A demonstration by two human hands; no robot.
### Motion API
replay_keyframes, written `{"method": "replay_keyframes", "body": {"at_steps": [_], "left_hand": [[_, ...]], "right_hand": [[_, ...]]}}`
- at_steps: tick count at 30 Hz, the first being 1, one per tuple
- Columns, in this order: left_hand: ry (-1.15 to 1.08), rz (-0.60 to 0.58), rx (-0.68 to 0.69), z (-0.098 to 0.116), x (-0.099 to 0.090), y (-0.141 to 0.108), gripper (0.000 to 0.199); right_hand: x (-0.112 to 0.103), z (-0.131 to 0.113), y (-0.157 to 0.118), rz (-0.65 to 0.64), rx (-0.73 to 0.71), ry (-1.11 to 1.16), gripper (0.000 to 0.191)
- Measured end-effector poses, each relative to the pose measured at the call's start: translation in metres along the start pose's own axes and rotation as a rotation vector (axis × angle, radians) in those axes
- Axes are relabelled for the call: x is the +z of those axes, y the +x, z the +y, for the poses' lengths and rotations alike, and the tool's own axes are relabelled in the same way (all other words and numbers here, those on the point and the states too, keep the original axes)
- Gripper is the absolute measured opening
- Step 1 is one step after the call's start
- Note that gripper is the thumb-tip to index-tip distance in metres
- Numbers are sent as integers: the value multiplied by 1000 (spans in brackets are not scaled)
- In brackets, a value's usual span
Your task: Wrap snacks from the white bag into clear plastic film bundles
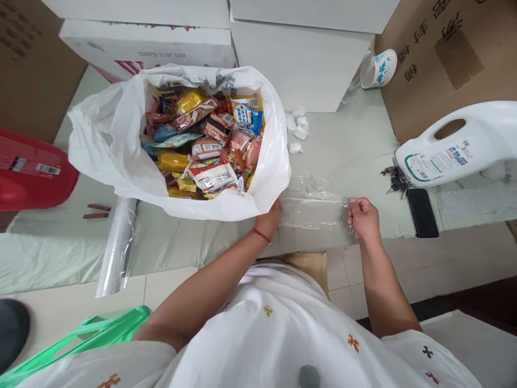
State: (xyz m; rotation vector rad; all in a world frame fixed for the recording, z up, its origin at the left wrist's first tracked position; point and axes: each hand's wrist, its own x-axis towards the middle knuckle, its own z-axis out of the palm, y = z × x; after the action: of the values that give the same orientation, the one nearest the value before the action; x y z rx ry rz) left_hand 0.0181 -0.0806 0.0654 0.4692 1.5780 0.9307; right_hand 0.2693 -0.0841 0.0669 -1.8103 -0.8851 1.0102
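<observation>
I hold clear film (315,212) outstretched: right hand (364,218) pinched closed on 1 end; left hand (270,220), partly hidden by white bag (275,140), closed on the other.

1. The white bag's rim (226,210) covers part of the left hand (270,218), so its grip on the clear film (315,213) cannot be told.
2. Inside the bag, upper snack packets (214,175) hide those beneath; most of their print is too small to read.
3. The left edge cuts off the red container (36,170) and a dark, rounded object (13,328), unidentifiable.
4. The white bottle (456,143) runs past the right edge.
5. The green plastic item (81,339) is cropped at lower left.
</observation>
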Motion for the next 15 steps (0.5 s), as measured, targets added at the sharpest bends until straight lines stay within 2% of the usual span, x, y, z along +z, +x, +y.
{"method": "replay_keyframes", "body": {"at_steps": [5, 9, 12, 15], "left_hand": [[33, 1, 27, -3, 3, -1, 34], [68, 3, 38, -3, 2, -1, 31], [104, -14, 49, -6, -2, -3, 31], [143, -41, 84, -13, -5, -7, 33]], "right_hand": [[-17, 11, -13, -30, 1, -51, 42], [-35, 16, -13, -172, -27, -170, 46], [-40, 5, 1, -93, -167, -285, 42], [-22, -18, -2, 12, -366, -346, 33]]}}
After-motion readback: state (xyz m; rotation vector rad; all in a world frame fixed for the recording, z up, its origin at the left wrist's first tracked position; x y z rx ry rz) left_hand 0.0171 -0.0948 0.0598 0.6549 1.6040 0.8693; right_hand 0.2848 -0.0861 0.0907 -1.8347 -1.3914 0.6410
